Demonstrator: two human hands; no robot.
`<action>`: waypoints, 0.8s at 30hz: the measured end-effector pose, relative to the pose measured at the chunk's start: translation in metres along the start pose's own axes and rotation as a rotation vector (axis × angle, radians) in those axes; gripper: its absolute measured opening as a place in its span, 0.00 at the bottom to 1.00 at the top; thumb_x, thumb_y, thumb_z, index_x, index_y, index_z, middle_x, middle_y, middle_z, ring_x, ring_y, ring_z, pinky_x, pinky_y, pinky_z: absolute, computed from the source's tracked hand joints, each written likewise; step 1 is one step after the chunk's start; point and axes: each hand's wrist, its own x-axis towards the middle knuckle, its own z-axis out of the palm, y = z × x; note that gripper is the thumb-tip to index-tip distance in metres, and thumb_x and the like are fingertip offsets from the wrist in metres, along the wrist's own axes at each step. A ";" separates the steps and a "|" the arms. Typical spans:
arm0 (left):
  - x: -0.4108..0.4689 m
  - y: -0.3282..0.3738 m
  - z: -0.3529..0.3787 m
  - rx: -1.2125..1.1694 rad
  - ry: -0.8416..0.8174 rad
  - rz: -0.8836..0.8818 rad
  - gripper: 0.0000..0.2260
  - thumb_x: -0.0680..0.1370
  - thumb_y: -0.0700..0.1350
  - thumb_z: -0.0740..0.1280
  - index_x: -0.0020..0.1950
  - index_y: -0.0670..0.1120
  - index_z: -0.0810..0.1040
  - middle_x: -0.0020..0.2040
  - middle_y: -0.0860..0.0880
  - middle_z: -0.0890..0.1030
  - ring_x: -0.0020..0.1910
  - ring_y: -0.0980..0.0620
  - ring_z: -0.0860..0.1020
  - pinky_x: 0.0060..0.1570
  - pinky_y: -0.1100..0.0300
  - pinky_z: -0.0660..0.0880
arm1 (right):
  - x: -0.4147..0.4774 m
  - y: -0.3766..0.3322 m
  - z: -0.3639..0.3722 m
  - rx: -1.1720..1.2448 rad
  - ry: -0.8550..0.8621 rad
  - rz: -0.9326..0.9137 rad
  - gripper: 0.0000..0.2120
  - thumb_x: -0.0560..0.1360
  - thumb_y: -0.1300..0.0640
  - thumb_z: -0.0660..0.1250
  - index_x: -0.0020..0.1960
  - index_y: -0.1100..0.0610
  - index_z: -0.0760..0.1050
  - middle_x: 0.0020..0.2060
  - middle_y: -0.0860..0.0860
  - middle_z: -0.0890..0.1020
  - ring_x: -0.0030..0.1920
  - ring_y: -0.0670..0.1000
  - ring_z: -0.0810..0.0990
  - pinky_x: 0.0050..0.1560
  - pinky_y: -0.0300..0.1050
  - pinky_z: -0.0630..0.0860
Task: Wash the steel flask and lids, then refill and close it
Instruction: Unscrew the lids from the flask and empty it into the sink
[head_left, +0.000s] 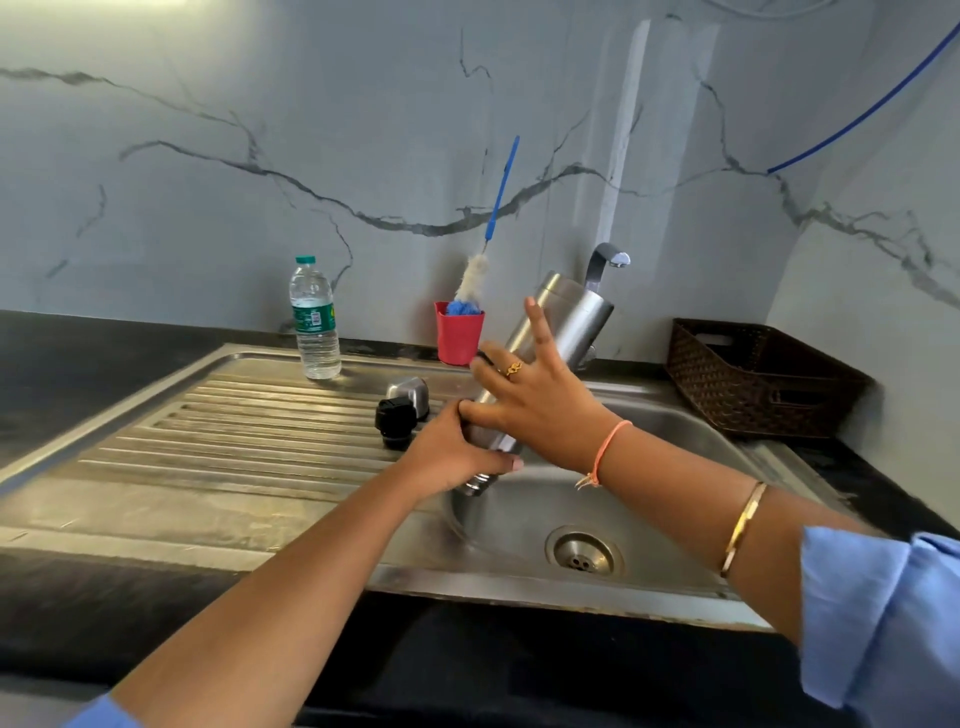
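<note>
Over the steel sink (519, 584) in the dark desk (156, 623), we hold the flask (569, 319) slanted, mouth down toward us, base up by the tap (608, 257). Our left hand (454, 457) grips the neck; our right hand (537, 402) rests spread-fingered higher on the body.

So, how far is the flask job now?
Done: both lids are off; black lid and steel cap lie on the drainboard. In hand: left hand grips the flask near its neck, mouth tilted down over the sink, right hand rests on its body. Left: refill, close.
</note>
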 end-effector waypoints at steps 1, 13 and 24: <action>0.000 -0.001 -0.002 -0.019 0.012 -0.003 0.33 0.64 0.50 0.80 0.64 0.50 0.68 0.57 0.52 0.77 0.54 0.54 0.76 0.46 0.64 0.73 | -0.001 0.001 0.000 0.002 0.038 0.024 0.23 0.66 0.56 0.73 0.59 0.45 0.75 0.60 0.57 0.77 0.66 0.62 0.72 0.63 0.80 0.47; -0.020 -0.028 -0.047 0.116 0.223 0.030 0.35 0.55 0.55 0.79 0.58 0.51 0.69 0.53 0.49 0.77 0.49 0.50 0.79 0.50 0.51 0.79 | -0.014 -0.018 -0.008 0.252 0.264 0.293 0.43 0.69 0.66 0.63 0.77 0.48 0.47 0.75 0.62 0.49 0.76 0.62 0.48 0.67 0.75 0.50; -0.020 -0.052 -0.107 -0.204 0.423 -0.075 0.33 0.66 0.42 0.78 0.67 0.47 0.66 0.54 0.51 0.78 0.49 0.53 0.77 0.46 0.60 0.71 | -0.014 -0.038 0.013 0.414 -0.099 0.445 0.56 0.55 0.53 0.80 0.76 0.50 0.54 0.73 0.64 0.60 0.70 0.66 0.66 0.61 0.75 0.59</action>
